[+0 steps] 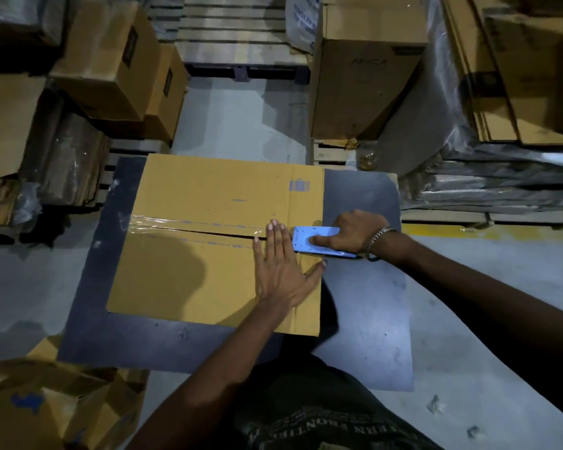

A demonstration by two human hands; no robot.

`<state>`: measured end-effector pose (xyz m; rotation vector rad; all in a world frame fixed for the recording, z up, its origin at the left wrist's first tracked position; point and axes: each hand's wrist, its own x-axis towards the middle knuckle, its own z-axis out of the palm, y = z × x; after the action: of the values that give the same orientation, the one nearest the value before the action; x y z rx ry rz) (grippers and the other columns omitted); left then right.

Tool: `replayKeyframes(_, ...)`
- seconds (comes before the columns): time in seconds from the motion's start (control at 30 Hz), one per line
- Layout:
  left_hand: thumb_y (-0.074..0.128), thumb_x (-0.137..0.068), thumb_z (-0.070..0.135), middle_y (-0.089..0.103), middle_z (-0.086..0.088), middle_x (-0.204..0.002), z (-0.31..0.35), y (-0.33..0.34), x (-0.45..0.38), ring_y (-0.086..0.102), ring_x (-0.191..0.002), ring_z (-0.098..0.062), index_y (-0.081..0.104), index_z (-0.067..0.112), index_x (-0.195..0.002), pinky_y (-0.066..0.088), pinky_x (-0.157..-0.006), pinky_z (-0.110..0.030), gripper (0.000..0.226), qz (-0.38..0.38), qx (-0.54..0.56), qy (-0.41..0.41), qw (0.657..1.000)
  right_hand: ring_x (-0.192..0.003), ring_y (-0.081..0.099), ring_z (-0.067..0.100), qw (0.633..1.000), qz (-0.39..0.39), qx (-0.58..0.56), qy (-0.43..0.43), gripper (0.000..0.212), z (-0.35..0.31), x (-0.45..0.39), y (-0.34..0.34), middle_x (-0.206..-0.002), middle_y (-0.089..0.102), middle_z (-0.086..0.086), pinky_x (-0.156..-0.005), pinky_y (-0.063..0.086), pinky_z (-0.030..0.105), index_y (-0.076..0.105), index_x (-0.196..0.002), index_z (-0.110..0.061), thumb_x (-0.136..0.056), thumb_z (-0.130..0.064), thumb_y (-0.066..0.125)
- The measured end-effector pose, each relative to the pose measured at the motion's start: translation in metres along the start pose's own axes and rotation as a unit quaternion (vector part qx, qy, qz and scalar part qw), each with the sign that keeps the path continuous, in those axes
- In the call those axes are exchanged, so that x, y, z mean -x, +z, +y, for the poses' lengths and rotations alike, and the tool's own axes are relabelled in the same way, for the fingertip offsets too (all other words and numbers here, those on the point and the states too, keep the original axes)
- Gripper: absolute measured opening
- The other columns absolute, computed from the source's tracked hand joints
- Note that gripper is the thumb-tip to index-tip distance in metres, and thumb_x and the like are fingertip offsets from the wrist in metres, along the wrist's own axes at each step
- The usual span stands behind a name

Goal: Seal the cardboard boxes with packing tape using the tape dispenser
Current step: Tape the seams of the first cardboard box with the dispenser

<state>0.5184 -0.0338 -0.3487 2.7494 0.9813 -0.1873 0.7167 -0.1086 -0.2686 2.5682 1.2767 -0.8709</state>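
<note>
A brown cardboard box [192, 271] lies flat-topped on a dark table [364, 306] in the head view. Clear packing tape [189, 224] runs along its centre seam from the left edge toward the right. My left hand [280, 267] lies flat on the box top with straight fingers, its fingertips at the seam. My right hand [355, 233] grips a light blue tape dispenser [309, 241] at the right end of the seam, just right of my left fingertips. A metal bracelet circles my right wrist.
Stacked cardboard boxes [117, 66] stand at the back left, and a tall box [364, 82] at the back right on a pallet. Flattened cartons [501, 177] pile up at the right. A crumpled box [46, 407] sits on the grey floor [241, 125] at lower left.
</note>
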Motion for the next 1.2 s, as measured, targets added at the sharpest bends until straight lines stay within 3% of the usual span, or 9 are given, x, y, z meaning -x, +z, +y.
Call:
replayKeyframes(0.17, 0.022, -0.093, 0.087, -0.008, -0.018, -0.175, 0.0, 0.005, 0.0, -0.01, -0.163, -0.027, 0.005, 0.0, -0.166, 0.004, -0.129, -0.06, 0.115, 0.022, 0.006, 0.007, 1.0, -0.073, 0.062, 0.019, 1.0, 0.023, 0.008, -0.003, 0.086, 0.002, 0.007, 0.004, -0.076, 0.064, -0.003, -0.058, 0.038, 0.029, 0.059, -0.069, -0.022, -0.069, -0.104, 0.033)
replayKeyframes(0.37, 0.011, -0.093, 0.088, -0.017, -0.018, -0.173, 0.001, 0.003, -0.001, -0.018, -0.161, -0.026, -0.007, 0.0, -0.165, -0.002, -0.129, -0.059, 0.115, -0.012, -0.003, 0.003, 1.0, -0.069, 0.065, 0.018, 0.999, -0.009, -0.01, 0.038, 0.084, 0.042, 0.025, -0.007, -0.07, 0.067, -0.002, -0.061, 0.047, 0.031, 0.063, -0.067, -0.019, -0.072, -0.1, 0.043)
replayKeyframes(0.43, 0.01, -0.092, 0.089, -0.02, -0.017, -0.173, 0.002, 0.003, 0.0, -0.021, -0.161, -0.026, -0.01, 0.001, -0.165, -0.004, -0.129, -0.058, 0.116, -0.017, -0.002, 0.004, 1.0, -0.074, 0.067, 0.018, 0.998, -0.023, -0.025, 0.052, 0.088, 0.06, 0.03, -0.003, -0.076, 0.072, -0.002, -0.067, 0.053, 0.032, 0.07, -0.075, -0.019, -0.07, -0.102, 0.042)
replayKeyframes(0.53, 0.014, -0.092, 0.09, -0.021, -0.016, -0.173, 0.002, 0.003, 0.0, -0.021, -0.161, -0.025, -0.01, 0.001, -0.165, -0.004, -0.129, -0.058, 0.117, -0.008, -0.005, 0.003, 1.0, -0.087, 0.069, 0.02, 0.997, -0.016, -0.045, 0.057, 0.109, 0.076, 0.034, 0.009, -0.099, 0.077, -0.003, -0.085, 0.058, 0.041, 0.076, -0.105, -0.027, -0.054, -0.113, 0.03)
replayKeyframes(0.77, 0.012, -0.092, 0.091, -0.018, -0.015, -0.174, 0.003, 0.001, 0.001, -0.019, -0.161, -0.024, -0.008, 0.002, -0.165, -0.002, -0.129, -0.058, 0.117, -0.012, -0.002, 0.004, 1.0, -0.07, 0.065, 0.016, 0.998, -0.01, -0.016, 0.063, 0.089, 0.082, 0.053, -0.003, -0.074, 0.071, -0.003, -0.076, 0.059, 0.039, 0.069, -0.076, -0.021, -0.068, -0.104, 0.038)
replayKeyframes(0.93, 0.012, -0.092, 0.091, -0.018, -0.016, -0.173, 0.003, 0.001, 0.002, -0.02, -0.161, -0.024, -0.009, 0.002, -0.165, -0.002, -0.129, -0.058, 0.117, -0.013, -0.005, 0.013, 1.0, -0.087, 0.068, 0.021, 0.997, -0.026, -0.024, 0.069, 0.103, 0.096, 0.055, 0.007, -0.102, 0.076, 0.001, -0.084, 0.058, 0.038, 0.072, -0.111, -0.028, -0.062, -0.109, 0.031)
replayKeyframes(1.07, 0.015, -0.093, 0.09, -0.012, -0.017, -0.174, 0.003, 0.001, 0.002, -0.014, -0.162, -0.026, -0.004, 0.001, -0.166, 0.0, -0.129, -0.059, 0.116, -0.003, -0.011, 0.017, 1.0, -0.082, 0.062, 0.021, 0.997, -0.023, -0.028, 0.075, 0.068, 0.094, 0.061, 0.011, -0.091, 0.07, -0.002, -0.071, 0.047, 0.032, 0.067, -0.093, -0.031, -0.079, -0.094, 0.045)
replayKeyframes(1.13, 0.016, -0.093, 0.09, -0.01, -0.017, -0.175, 0.003, 0.0, 0.003, -0.011, -0.163, -0.026, -0.002, 0.001, -0.166, 0.001, -0.129, -0.059, 0.117, -0.004, -0.008, 0.019, 1.0, -0.083, 0.062, 0.021, 0.996, -0.022, -0.029, 0.086, 0.076, 0.092, 0.058, 0.017, -0.096, 0.072, 0.001, -0.072, 0.049, 0.032, 0.07, -0.099, -0.026, -0.079, -0.094, 0.044)
replayKeyframes(1.2, 0.015, -0.092, 0.091, -0.01, -0.017, -0.175, 0.004, -0.001, 0.003, -0.012, -0.163, -0.026, -0.002, 0.001, -0.166, 0.0, -0.129, -0.059, 0.118, -0.005, -0.01, 0.02, 1.0, -0.078, 0.063, 0.018, 0.995, -0.019, -0.027, 0.096, 0.079, 0.09, 0.054, 0.025, -0.091, 0.072, 0.002, -0.07, 0.051, 0.032, 0.071, -0.091, -0.023, -0.078, -0.096, 0.042)
